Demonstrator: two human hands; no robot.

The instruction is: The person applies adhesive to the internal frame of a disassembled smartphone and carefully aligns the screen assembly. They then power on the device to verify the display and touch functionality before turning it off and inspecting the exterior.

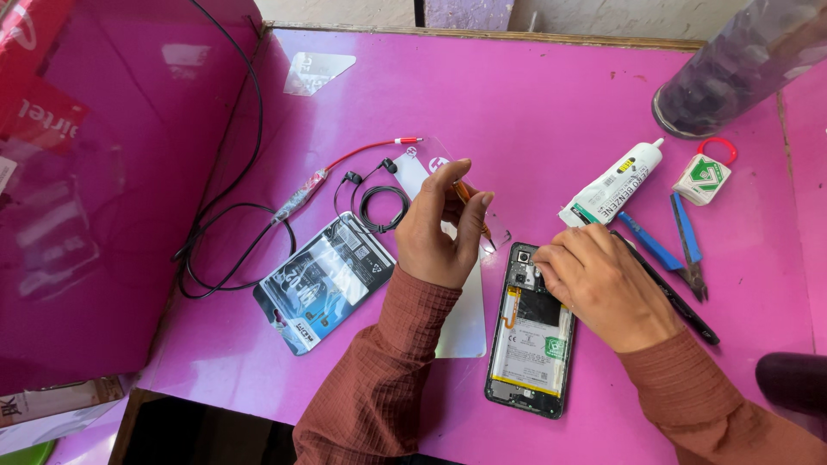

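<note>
My left hand pinches a thin orange tool. My right hand, fingers curled, presses the opened black phone with exposed battery on the pink worktop; I seem mid-disassembly, needing careful prying.

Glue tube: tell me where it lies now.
In the head view the glue tube lies on the pink table, right of centre, just beyond the right hand and left of the blue-handled pliers.

The worktop is bright pink, the sleeves are rusty brown with a fine check, the glue tube is white, the pliers have blue handles, and the earphones are black.
</note>
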